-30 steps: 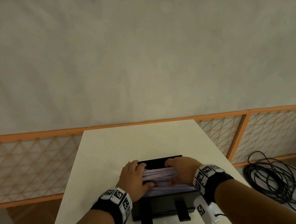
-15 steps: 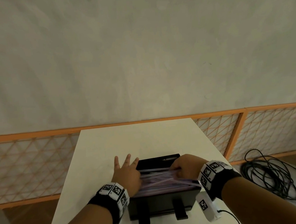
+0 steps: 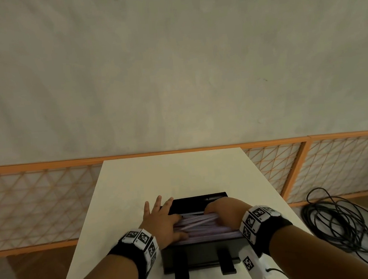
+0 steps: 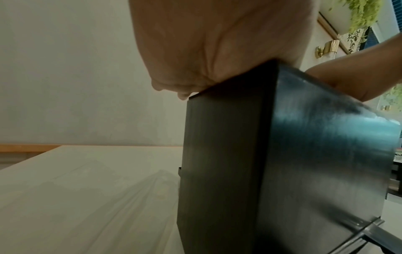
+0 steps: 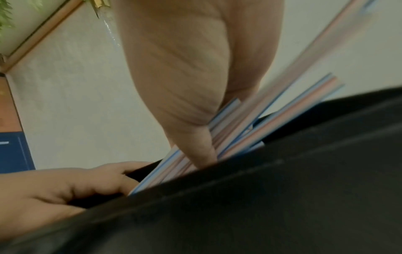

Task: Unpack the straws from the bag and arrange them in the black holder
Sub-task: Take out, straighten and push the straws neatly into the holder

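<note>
Pale and smooth, the white rectangular tabletop [image 3: 137,179] runs away from the person toward an orange lattice railing [image 3: 38,198] under a plain grey wall. Nearest, the glossy black box-shaped holder [image 3: 201,254] stands between the two wrists. In it lies the bundle of thin pink-and-blue striped plastic straws [image 3: 200,225], long axis running left to right — hand to hand — though one straw crosses the rest at a slant. The left hand [image 3: 161,222] has straight, spread fingers at the holder's left end, thumb touching the straw ends. The right hand [image 3: 225,209] is curled over the right ends, fingers dipping among them; whether it truly pinches any, I cannot tell. Judging by this, squaring the slanted straw falls to the right hand — it is closer.
</note>
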### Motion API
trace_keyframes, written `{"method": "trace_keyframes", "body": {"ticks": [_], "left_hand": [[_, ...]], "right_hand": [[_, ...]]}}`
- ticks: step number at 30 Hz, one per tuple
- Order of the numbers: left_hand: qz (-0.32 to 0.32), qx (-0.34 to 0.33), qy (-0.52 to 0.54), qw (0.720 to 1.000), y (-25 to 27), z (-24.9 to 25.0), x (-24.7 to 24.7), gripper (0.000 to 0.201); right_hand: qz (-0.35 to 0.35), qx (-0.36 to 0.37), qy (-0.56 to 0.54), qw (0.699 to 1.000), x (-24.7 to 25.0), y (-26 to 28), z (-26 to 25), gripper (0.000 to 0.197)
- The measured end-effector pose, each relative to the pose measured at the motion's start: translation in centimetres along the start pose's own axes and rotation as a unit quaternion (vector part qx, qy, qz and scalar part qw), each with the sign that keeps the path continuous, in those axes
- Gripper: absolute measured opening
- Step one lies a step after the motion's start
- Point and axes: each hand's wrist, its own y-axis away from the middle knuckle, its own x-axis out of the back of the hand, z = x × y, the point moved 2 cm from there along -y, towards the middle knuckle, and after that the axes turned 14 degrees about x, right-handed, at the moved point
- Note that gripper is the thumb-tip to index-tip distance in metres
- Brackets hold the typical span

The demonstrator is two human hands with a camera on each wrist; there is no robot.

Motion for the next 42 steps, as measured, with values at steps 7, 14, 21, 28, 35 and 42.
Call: {"method": "trace_keyframes", "body": {"ticks": [7,14,21,28,35,42], "left_hand": [[0.018,0.010,-0.018,1.000,0.0,0.2,-0.1,0.057],[0.041,0.026,0.004,0.999,-0.3,0.5,-0.4,0.054],[0.032,0.018,0.034,0.999,-0.4,0.2,-0.6,0.069],[0.033,0.023,-0.014,0.999,-0.4,0.5,-0.6,0.048],[0.037,0.023,-0.010,0.999,-0.3,0.5,-0.6,0.054],[0.039,0.019,0.017,0.999,-0.2,0.4,-0.4,0.076]], "right_hand": [[0.033,-0.013,-0.009,0.999,1.4,0.6,0.3,0.070],[-0.093,-0.104,0.111,0.984,1.8,3.0,1.8,0.043],[-0.022,-0.073,0.118,0.990,0.9,1.3,-0.1,0.036],[-0.026,-0.109,0.119,0.987,1.1,2.4,0.4,0.035],[0.076,-0.132,0.119,0.981,0.4,1.8,0.3,0.039],[0.073,-0.150,0.158,0.973,0.4,1.4,0.1,0.028]]}}
